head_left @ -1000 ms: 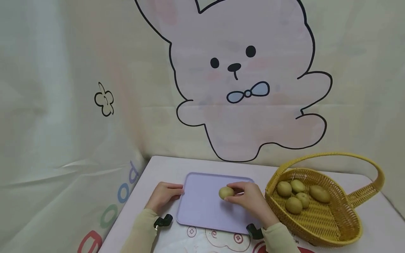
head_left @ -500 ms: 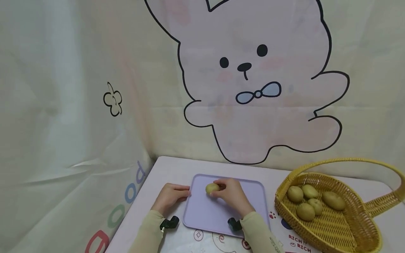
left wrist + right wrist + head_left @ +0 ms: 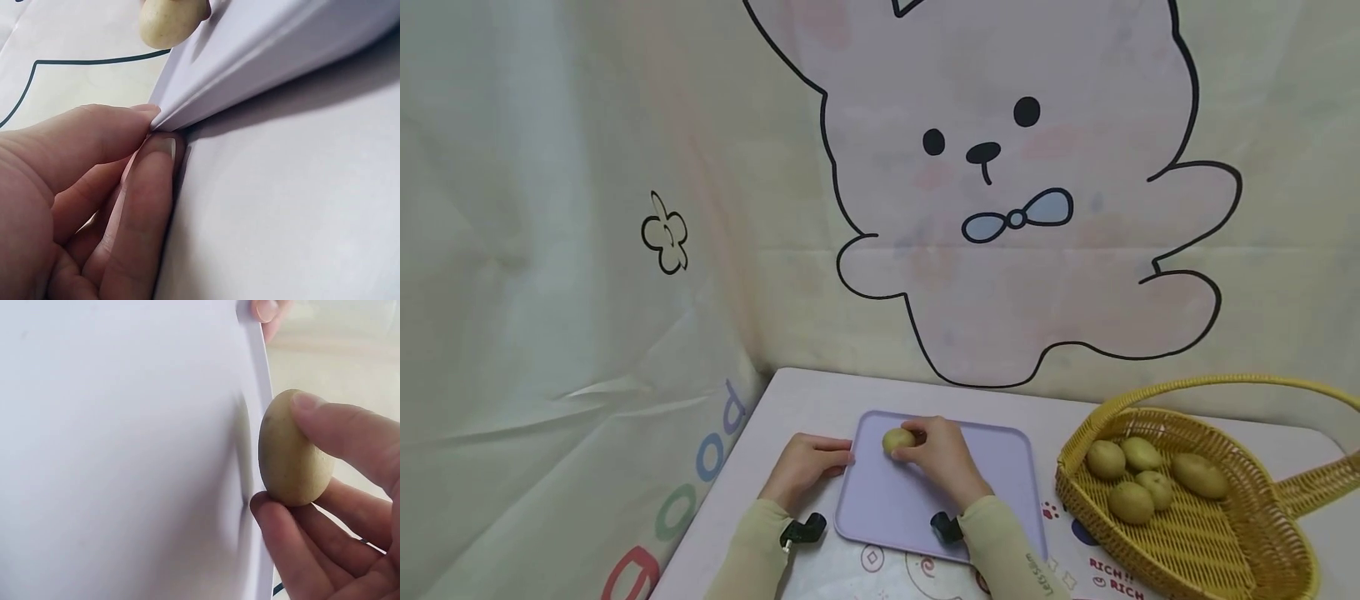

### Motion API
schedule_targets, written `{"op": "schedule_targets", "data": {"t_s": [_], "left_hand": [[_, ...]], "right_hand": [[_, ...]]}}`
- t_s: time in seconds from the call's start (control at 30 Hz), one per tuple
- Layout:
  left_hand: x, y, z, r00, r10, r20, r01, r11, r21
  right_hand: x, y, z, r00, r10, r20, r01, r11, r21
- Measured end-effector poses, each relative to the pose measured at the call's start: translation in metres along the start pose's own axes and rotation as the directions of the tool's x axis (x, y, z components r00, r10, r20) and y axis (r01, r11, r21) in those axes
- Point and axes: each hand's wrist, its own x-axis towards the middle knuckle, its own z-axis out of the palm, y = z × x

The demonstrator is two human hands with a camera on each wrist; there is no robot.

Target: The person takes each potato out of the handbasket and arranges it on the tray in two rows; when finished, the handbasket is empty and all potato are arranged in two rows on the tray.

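Observation:
A small yellowish potato [image 3: 897, 442] is pinched between the thumb and fingers of my right hand [image 3: 943, 457], over the far left part of a lilac tray [image 3: 917, 512]. In the right wrist view the potato [image 3: 290, 453] stands on end between thumb and fingertips, close over the tray, with a shadow beside it. My left hand [image 3: 802, 468] pinches the tray's left edge; the left wrist view shows thumb and index finger meeting at the rim [image 3: 200, 94]. That hand's other fingers are curled beneath.
At the right stands a yellow wicker basket [image 3: 1206, 546] with a tall arched handle, holding several potatoes [image 3: 1131, 502]. The white table [image 3: 820, 396] has a printed cover at its front. A curtain with a cartoon animal [image 3: 1000, 275] hangs behind.
My right hand has carried the potato leftward and slightly away across the tray, mostly in the first half second. The left hand keeps its pinch on the edge. The head view has shifted somewhat.

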Motion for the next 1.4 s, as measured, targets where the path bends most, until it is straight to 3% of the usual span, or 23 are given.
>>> {"op": "schedule_targets", "data": {"t_s": [0.3,0.5,0.73,0.9,1.13,1.23,1.4], "left_hand": [[0.005,0.002,0.005,1.0,0.012,0.026,-0.012,1.0,0.001],[0.011,0.007,0.01,0.999,0.018,0.042,-0.019,1.0,0.015],[0.017,0.006,0.015,0.997,0.012,0.077,-0.014,0.999,0.029],[0.02,0.008,0.012,0.998,0.018,0.062,-0.023,0.997,0.073],[0.018,0.004,-0.01,0.999,-0.021,0.032,0.018,0.994,0.112],[0.016,0.004,-0.021,0.999,-0.039,0.002,0.038,0.99,0.132],[0.014,0.006,-0.031,0.998,-0.053,-0.033,0.057,0.988,0.147]], "right_hand": [[-0.005,0.003,-0.001,0.999,0.005,-0.043,-0.009,0.997,-0.077],[-0.007,0.006,-0.006,0.997,-0.001,-0.077,-0.004,0.997,-0.071],[-0.012,0.01,-0.014,0.996,0.057,-0.066,-0.06,0.997,-0.045],[-0.019,0.008,-0.023,0.994,0.093,-0.05,-0.096,0.994,-0.059],[-0.066,-0.012,-0.06,0.997,0.074,-0.025,-0.074,0.997,-0.023],[-0.092,-0.022,-0.086,0.999,0.009,0.047,-0.008,1.0,-0.026],[-0.134,-0.02,-0.139,0.981,-0.126,0.151,0.135,0.99,-0.051]]}}
